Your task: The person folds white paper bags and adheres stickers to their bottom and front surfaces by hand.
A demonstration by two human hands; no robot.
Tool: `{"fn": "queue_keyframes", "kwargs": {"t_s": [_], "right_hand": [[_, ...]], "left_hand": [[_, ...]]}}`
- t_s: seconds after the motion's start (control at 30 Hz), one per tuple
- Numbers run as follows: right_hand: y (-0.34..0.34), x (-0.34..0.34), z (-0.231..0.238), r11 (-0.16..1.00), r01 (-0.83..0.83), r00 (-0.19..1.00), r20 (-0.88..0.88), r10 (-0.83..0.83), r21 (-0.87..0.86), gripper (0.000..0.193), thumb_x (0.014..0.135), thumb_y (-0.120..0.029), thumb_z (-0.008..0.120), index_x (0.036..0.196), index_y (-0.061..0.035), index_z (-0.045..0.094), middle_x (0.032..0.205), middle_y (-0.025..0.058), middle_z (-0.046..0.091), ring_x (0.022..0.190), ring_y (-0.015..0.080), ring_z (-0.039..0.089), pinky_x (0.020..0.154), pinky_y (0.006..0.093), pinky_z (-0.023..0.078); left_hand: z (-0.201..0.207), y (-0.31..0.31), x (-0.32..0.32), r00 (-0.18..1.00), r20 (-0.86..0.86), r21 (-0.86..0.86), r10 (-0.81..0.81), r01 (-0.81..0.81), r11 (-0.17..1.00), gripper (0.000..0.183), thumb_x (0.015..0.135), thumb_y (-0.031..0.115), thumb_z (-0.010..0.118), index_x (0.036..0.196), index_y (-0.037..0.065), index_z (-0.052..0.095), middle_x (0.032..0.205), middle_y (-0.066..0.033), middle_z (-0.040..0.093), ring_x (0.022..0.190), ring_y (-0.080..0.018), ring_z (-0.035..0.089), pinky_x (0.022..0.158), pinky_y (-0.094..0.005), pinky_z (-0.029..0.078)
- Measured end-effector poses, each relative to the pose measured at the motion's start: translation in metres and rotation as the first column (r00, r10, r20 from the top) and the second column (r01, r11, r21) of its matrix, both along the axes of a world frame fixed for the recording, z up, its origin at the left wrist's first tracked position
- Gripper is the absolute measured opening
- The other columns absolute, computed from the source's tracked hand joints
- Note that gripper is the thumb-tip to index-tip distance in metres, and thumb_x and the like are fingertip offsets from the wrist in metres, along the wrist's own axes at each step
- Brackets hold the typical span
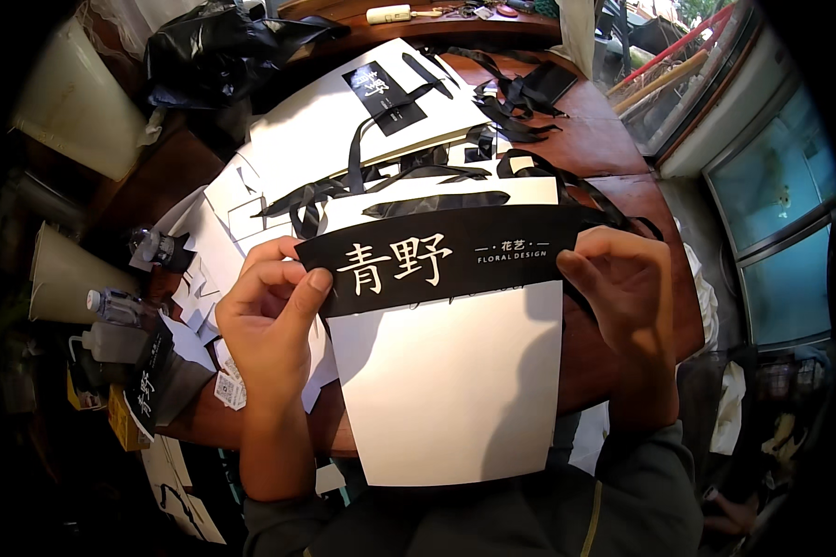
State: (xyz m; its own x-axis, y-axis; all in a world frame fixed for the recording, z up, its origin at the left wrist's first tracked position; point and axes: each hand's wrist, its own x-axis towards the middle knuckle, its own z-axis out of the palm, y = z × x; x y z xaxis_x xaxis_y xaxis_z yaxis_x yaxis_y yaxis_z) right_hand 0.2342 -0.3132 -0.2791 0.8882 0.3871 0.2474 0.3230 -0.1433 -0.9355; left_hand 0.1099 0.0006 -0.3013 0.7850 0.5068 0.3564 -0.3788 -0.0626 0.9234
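A long black label strip [460, 237] with white lettering stretches level between my two hands. My left hand [271, 302] pinches its left end between thumb and fingers. The right end is pinched the same way by my right hand [620, 278]. Under the strip lies a white paper bag [446, 399], its upper part covered by the strip and its bottom edge toward me. Whether the strip touches the bag I cannot tell. Black ribbon handles [437, 202] show just beyond the strip.
Farther back on the brown wooden table [581, 135] lies a stack of white bags [297, 116] with a black label and ribbons. Paper scraps [195, 288] and a clear plastic bottle [116, 304] are at the left. A black plastic bag [223, 56] sits at the far left.
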Motion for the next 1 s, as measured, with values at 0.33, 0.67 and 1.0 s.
{"fn": "queue_keyframes", "kwargs": {"t_s": [0.33, 0.67, 1.0], "right_hand": [[0.003, -0.003, 0.008, 0.996, -0.051, 0.997, 0.069, 0.046, 0.074, 0.007, 0.089, 0.010, 0.080, 0.092, 0.0073, 0.074, 0.093, 0.0093, 0.071, 0.088, 0.0154, 0.069, 0.078, 0.0281, 0.053], [0.004, -0.003, -0.001, 0.993, 0.041, 0.987, -0.150, -0.057, -0.114, 0.011, 0.088, 0.009, 0.078, 0.094, 0.0041, 0.070, 0.095, 0.0093, 0.066, 0.091, 0.0147, 0.068, 0.082, 0.0280, 0.054], [-0.009, 0.015, -0.035, 0.921, -0.024, 1.000, -0.017, 0.019, -0.389, 0.014, 0.086, -0.003, 0.086, 0.091, -0.0010, 0.074, 0.095, 0.0096, 0.065, 0.082, 0.0187, 0.065, 0.074, 0.0316, 0.052]], "left_hand": [[-0.003, -0.005, 0.002, 0.999, -0.034, 0.055, 0.006, -0.005, 0.998, 0.010, 0.099, -0.002, 0.077, 0.100, -0.002, 0.067, 0.098, -0.0033, 0.067, 0.083, -0.0070, 0.062, 0.073, -0.0212, 0.047], [-0.003, 0.002, 0.006, 0.960, -0.275, 0.004, -0.057, 0.061, 0.998, 0.010, 0.099, 0.004, 0.080, 0.095, -0.002, 0.073, 0.086, 0.0002, 0.071, 0.078, -0.0043, 0.062, 0.070, -0.0195, 0.046], [-0.012, 0.021, 0.013, 0.814, -0.576, 0.039, -0.079, 0.125, 0.991, 0.010, 0.093, 0.004, 0.085, 0.092, -0.002, 0.077, 0.082, -0.0038, 0.076, 0.070, -0.0065, 0.064, 0.064, -0.0205, 0.046]]}}
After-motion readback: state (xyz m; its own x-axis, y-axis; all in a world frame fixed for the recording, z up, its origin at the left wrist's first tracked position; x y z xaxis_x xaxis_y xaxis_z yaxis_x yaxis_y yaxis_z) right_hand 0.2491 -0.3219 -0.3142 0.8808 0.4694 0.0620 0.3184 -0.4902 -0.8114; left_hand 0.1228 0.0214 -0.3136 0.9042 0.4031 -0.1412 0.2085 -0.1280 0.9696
